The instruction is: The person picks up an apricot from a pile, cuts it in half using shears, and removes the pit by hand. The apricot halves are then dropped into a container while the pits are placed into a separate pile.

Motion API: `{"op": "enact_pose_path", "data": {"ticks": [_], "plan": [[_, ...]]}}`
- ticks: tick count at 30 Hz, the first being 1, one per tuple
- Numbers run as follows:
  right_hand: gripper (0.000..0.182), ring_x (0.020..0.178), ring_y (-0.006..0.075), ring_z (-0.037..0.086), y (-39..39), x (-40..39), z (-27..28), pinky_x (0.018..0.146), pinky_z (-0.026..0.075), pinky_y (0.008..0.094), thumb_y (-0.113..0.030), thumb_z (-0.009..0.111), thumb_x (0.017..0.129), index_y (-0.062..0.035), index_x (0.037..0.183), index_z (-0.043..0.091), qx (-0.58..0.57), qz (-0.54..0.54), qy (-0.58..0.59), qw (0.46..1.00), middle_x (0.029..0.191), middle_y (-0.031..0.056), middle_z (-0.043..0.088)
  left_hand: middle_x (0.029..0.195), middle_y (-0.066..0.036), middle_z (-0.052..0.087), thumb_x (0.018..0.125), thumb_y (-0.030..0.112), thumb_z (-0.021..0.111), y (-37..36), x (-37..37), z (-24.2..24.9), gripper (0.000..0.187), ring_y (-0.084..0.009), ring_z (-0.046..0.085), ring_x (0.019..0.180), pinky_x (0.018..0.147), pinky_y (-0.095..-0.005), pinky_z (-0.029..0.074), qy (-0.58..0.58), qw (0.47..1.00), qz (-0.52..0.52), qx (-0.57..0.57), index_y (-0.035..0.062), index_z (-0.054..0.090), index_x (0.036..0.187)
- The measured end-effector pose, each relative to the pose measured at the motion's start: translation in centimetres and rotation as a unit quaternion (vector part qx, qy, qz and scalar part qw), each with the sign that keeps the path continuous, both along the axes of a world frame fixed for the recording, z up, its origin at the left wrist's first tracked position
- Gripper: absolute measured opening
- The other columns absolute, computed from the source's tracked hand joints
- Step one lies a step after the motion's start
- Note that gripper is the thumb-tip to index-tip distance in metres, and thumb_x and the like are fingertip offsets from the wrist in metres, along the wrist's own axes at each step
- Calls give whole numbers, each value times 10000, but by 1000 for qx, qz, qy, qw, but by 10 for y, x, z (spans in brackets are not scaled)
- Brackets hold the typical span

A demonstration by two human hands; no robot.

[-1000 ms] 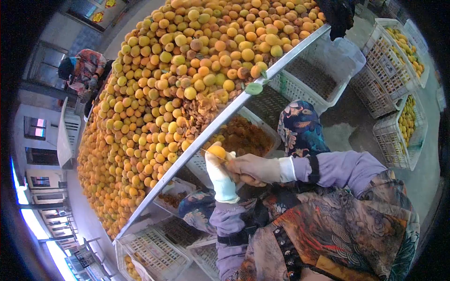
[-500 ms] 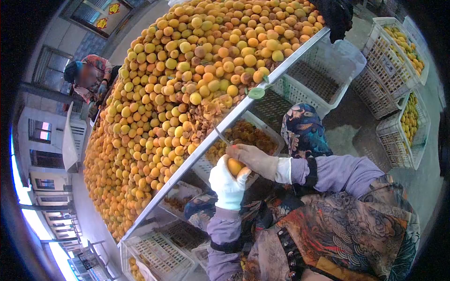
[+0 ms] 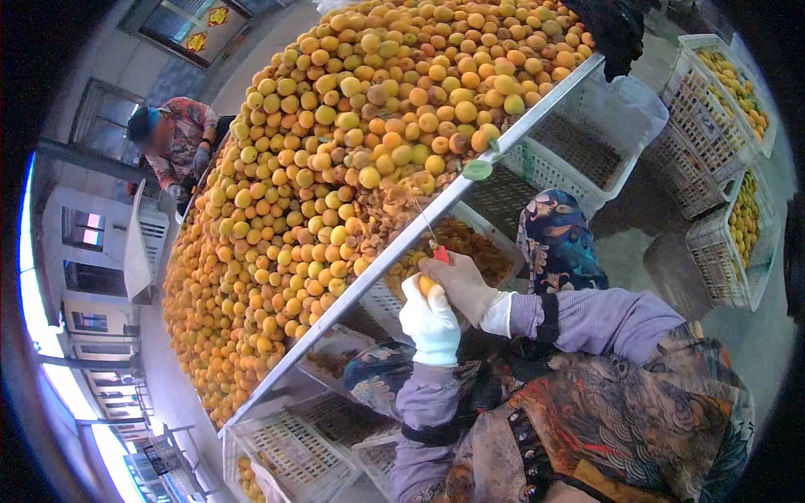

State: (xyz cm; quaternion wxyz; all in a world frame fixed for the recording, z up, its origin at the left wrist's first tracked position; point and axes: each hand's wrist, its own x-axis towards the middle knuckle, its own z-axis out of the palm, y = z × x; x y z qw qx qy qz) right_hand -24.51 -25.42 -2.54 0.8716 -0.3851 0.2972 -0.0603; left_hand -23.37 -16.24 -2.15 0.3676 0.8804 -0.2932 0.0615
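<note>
Well, from my end of the feed I have both hands in sight, close together just off the near edge of the worktop (image 3: 537,123), about midway between its near corners. An apricot (image 3: 428,286) is in the left hand (image 3: 430,318), which wears a white glove; the fingers are curled narrowly round it, so I see only a slice of its orange skin, beside the right hand (image 3: 463,287). That one, in a paler, beige glove, has its fingers closed around a thin-bladed tool (image 3: 440,253) by the red handle. The blade points away from the wearer and crosses the worktop's metal edge in my view; I can't tell whether it touches the edge.

Beyond the edge I see a big heap of apricots (image 3: 285,251) spread across the worktop, with brownish, mashed fruit near the middle of the near edge. A green leaf (image 3: 478,171) sits on the edge, toward the near right corner, where something black (image 3: 616,38) hangs; I can't make out what it is. Below the middle of that edge, near the hands, I have a white crate (image 3: 382,307) holding orange-brown scraps. Off to the right, stacked crates (image 3: 700,126) hold more apricots. By the worktop's left side, a co-worker (image 3: 180,138) in a patterned jacket leans toward the heap.
</note>
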Motion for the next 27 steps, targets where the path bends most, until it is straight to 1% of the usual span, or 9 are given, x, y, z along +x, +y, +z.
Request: {"op": "enact_pose_path", "data": {"ticks": [6, 9, 10, 11, 19, 22, 23, 24, 27], "plan": [[187, 640, 84, 522, 2, 20, -3, 589, 443, 260, -180, 549, 850, -5, 880, 607, -138, -14, -32, 990, 718, 11, 581, 945, -150, 592, 986, 303, 342, -8, 8, -5, 319, -211, 571, 815, 691, -317, 446, 155, 978, 81, -111, 27, 487, 1049], [225, 654, 74, 515, -3, 24, 5, 600, 445, 263, -206, 560, 843, 9, 876, 620, -211, 13, -5, 977, 700, 19, 587, 867, -150, 542, 979, 284, 344, -10, 16, -17, 300, -244, 556, 822, 717, -327, 440, 123, 976, 53, -173, 17, 478, 992], [258, 692, 192, 564, -3, 25, 6, 642, 456, 321, -259, 542, 827, -17, 858, 624, -265, 26, 9, 964, 729, 88, 612, 867, -150, 542, 979, 284, 344, -13, 14, -13, 300, -244, 556, 822, 717, -327, 440, 125, 976, 53, -171, 17, 478, 992], [291, 729, 311, 613, -5, 26, 7, 684, 468, 379, -312, 523, 811, -42, 839, 628, -320, 37, 22, 947, 758, 156, 637, 895, -129, 527, 983, 275, 337, -19, 11, -9, 290, -215, 536, 853, 743, -313, 436, 183, 946, 52, -262, 18, 472, 991], [287, 726, 317, 619, -12, 30, 10, 666, 467, 381, -310, 535, 834, -42, 843, 638, -439, 73, 9, 895, 747, 170, 629, 1224, -110, 480, 990, 345, 306, -27, 18, -7, 474, -188, 465, 1124, 966, -304, 384, 410, 774, 74, -477, -23, 395, 1275], [282, 724, 315, 612, -11, 28, 6, 670, 463, 379, -311, 543, 827, -42, 837, 629, -415, 74, 9, 907, 748, 172, 623, 1240, -113, 467, 992, 325, 298, -23, 14, -6, 420, -166, 448, 1132, 959, -297, 370, 415, 790, 96, -440, -3, 445, 1209], [298, 734, 271, 615, -8, 27, -1, 687, 464, 363, -322, 551, 826, -36, 868, 624, -378, 76, 11, 922, 791, 139, 642, 1152, -144, 544, 982, 332, 321, -21, 11, -5, 373, -190, 536, 1014, 841, -320, 436, 253, 904, 74, -337, 32, 489, 1125], [298, 734, 271, 615, -8, 24, 0, 687, 464, 363, -322, 551, 826, -36, 868, 624, -379, 75, 9, 922, 791, 139, 642, 1152, -144, 544, 982, 332, 321, -15, 10, -5, 373, -190, 536, 1014, 841, -320, 436, 250, 904, 73, -338, 32, 489, 1125], [395, 834, 262, 619, -5, 23, -1, 770, 464, 352, -396, 562, 807, -34, 951, 628, -223, 103, 7, 969, 875, 141, 652, 884, -211, 598, 976, 320, 344, -5, 8, 1, 378, -365, 590, 813, 710, -390, 462, 42, 992, 118, -4, 3, 493, 1119]]}}
